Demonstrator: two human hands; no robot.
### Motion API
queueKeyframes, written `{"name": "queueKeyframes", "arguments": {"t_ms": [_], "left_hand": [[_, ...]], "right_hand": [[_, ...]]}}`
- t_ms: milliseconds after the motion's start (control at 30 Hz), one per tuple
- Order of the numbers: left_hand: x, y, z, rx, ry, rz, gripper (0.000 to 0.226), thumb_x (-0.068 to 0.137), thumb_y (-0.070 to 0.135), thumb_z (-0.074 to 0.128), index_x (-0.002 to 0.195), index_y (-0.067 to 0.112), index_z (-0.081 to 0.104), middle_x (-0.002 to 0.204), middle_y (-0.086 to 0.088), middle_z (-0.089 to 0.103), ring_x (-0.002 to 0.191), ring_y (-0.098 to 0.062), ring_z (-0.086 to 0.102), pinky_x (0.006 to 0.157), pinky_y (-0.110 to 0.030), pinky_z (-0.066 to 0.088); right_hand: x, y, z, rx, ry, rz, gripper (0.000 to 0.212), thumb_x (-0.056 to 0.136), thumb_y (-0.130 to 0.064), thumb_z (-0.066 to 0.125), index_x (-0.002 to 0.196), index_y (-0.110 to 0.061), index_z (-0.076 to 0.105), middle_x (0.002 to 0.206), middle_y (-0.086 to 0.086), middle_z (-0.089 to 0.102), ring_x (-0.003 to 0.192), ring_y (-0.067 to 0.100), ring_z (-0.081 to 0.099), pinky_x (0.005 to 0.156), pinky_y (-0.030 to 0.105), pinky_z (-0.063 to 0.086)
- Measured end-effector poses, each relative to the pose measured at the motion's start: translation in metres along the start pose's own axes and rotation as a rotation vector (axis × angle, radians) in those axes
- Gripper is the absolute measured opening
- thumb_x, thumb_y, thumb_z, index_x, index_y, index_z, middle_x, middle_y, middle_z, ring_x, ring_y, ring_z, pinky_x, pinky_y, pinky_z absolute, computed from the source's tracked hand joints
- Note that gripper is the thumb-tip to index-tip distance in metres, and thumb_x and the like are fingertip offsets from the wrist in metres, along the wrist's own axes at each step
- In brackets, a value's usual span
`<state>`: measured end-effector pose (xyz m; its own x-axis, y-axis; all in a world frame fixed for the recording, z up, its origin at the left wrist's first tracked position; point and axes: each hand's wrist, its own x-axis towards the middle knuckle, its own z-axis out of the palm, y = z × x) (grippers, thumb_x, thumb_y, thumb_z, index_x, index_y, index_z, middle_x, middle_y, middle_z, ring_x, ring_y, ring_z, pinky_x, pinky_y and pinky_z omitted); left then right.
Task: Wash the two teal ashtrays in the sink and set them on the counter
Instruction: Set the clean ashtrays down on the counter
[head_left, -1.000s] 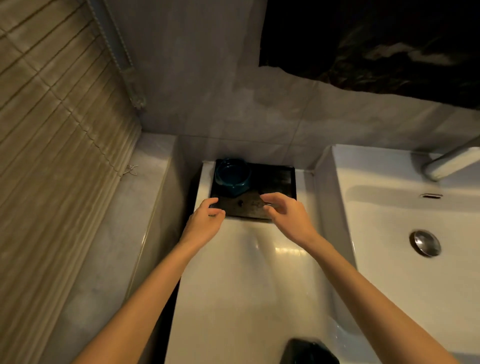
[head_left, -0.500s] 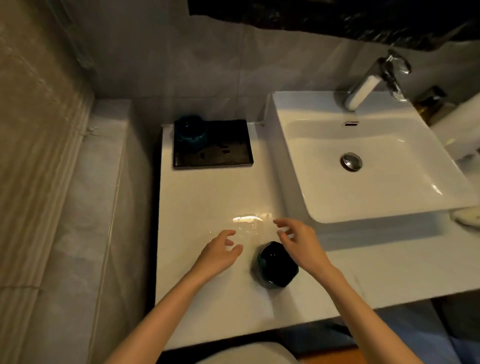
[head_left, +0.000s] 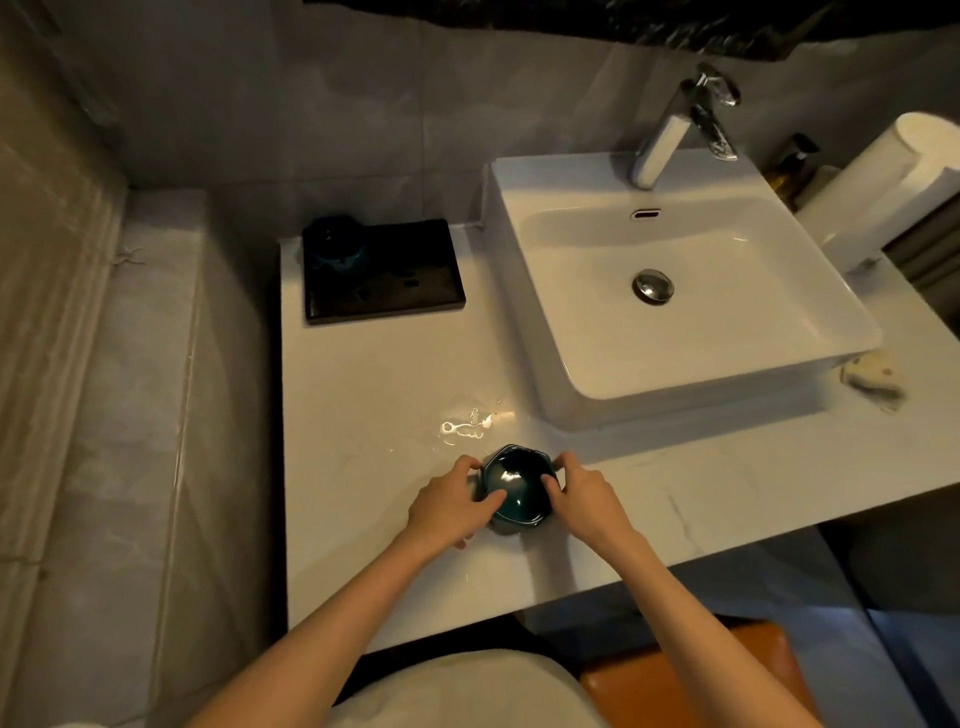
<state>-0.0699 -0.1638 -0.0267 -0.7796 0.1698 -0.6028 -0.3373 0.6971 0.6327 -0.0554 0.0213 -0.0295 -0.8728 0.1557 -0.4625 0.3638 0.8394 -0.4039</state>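
1. The far ashtray (head_left: 332, 244) sits on a black tray (head_left: 410, 283) at the back left of the counter (head_left: 358, 395).
2. Left hand (head_left: 451, 508), arm outstretched, grips the near ashtray (head_left: 515, 486) by its left side.
3. Right hand (head_left: 586, 492) clasps the right side, in front of the sink (head_left: 691, 358).

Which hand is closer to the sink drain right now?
Right. The right hand holds the right side of the ashtray, below-left of the drain; the left hand holds its left side, farther off.
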Motion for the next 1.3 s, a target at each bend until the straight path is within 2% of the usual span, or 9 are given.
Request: {"name": "queueKeyframes", "arguments": {"t_ms": [133,233,400,567,667,800,900,1100,1300], "left_hand": [[0.0,0.0,0.005,0.001,0.075,0.024,0.041,0.077,0.041,0.058,0.117,0.035,0.048,0.082,0.006,0.068,0.063,-0.02,0.069,0.066,-0.035,0.059],[0.004,-0.002,-0.001,0.01,0.126,0.036,0.044,0.079,0.036,0.054,0.123,0.036,0.052,0.092,0.004,0.069,0.077,-0.026,0.067,0.073,-0.036,0.057],[0.017,0.006,-0.039,0.01,0.302,0.035,0.038,0.083,0.045,0.056,0.12,0.034,0.055,0.093,0.007,0.072,0.089,-0.021,0.067,0.079,-0.031,0.052],[0.036,0.028,-0.088,-0.306,0.417,0.062,0.033,0.08,0.034,0.069,0.11,0.022,0.059,0.102,0.003,0.067,0.09,-0.012,0.065,0.084,-0.031,0.053],[0.06,0.036,-0.115,-0.446,0.465,0.081,0.026,0.082,0.022,0.069,0.106,0.021,0.06,0.112,-0.003,0.065,0.1,-0.014,0.062,0.091,-0.029,0.049],[0.098,0.049,-0.155,-0.428,0.483,0.081,0.042,0.089,0.019,0.058,0.131,0.018,0.055,0.115,-0.002,0.06,0.102,-0.014,0.058,0.089,-0.029,0.045],[0.125,0.055,-0.178,-0.496,0.425,0.05,0.05,0.092,0.015,0.055,0.14,0.017,0.042,0.12,-0.005,0.056,0.1,-0.013,0.055,0.085,-0.026,0.045],[0.175,0.056,-0.199,-0.58,0.367,0.018,0.047,0.091,0.001,0.049,0.136,0.012,0.045,0.139,-0.008,0.047,0.125,-0.018,0.047,0.105,-0.035,0.041],[0.209,0.055,-0.204,-0.599,0.307,0.004,0.054,0.092,0.001,0.047,0.143,0.017,0.037,0.136,-0.005,0.049,0.112,-0.011,0.049,0.102,-0.033,0.042]], "right_hand": [[0.003,-0.006,-0.004,-0.08,-0.048,-0.077,0.013,0.099,-0.02,0.042,0.103,-0.008,0.043,0.091,0.017,0.066,0.074,0.031,0.06,0.058,0.033,0.042],[0.004,-0.014,-0.003,-0.019,-0.059,-0.079,0.009,0.096,-0.019,0.044,0.094,-0.011,0.04,0.081,0.014,0.065,0.066,0.03,0.062,0.064,0.041,0.054],[0.02,-0.048,-0.007,0.168,-0.032,-0.025,0.012,0.089,-0.021,0.045,0.081,-0.015,0.037,0.065,0.014,0.068,0.06,0.033,0.065,0.066,0.046,0.055],[0.065,-0.099,-0.025,0.32,0.036,0.01,0.015,0.083,-0.028,0.046,0.086,-0.014,0.04,0.075,0.015,0.069,0.067,0.032,0.067,0.071,0.045,0.056],[0.09,-0.137,-0.041,0.437,0.041,-0.01,0.013,0.086,-0.02,0.047,0.091,-0.01,0.041,0.067,0.013,0.068,0.054,0.026,0.067,0.061,0.038,0.057],[0.135,-0.175,-0.057,0.476,0.046,-0.04,0.011,0.091,-0.014,0.046,0.098,-0.007,0.041,0.059,0.008,0.064,0.041,0.016,0.061,0.045,0.024,0.049],[0.172,-0.196,-0.061,0.441,0.056,-0.061,0.013,0.094,-0.016,0.046,0.102,-0.008,0.041,0.063,0.005,0.064,0.046,0.018,0.063,0.048,0.025,0.052],[0.234,-0.221,-0.061,0.425,0.08,-0.043,0.016,0.093,-0.016,0.046,0.102,-0.004,0.042,0.068,0.008,0.065,0.056,0.023,0.066,0.058,0.033,0.054],[0.274,-0.229,-0.056,0.399,0.068,-0.05,0.014,0.096,-0.016,0.044,0.104,-0.005,0.041,0.066,0.007,0.065,0.051,0.021,0.065,0.05,0.03,0.05]]}}
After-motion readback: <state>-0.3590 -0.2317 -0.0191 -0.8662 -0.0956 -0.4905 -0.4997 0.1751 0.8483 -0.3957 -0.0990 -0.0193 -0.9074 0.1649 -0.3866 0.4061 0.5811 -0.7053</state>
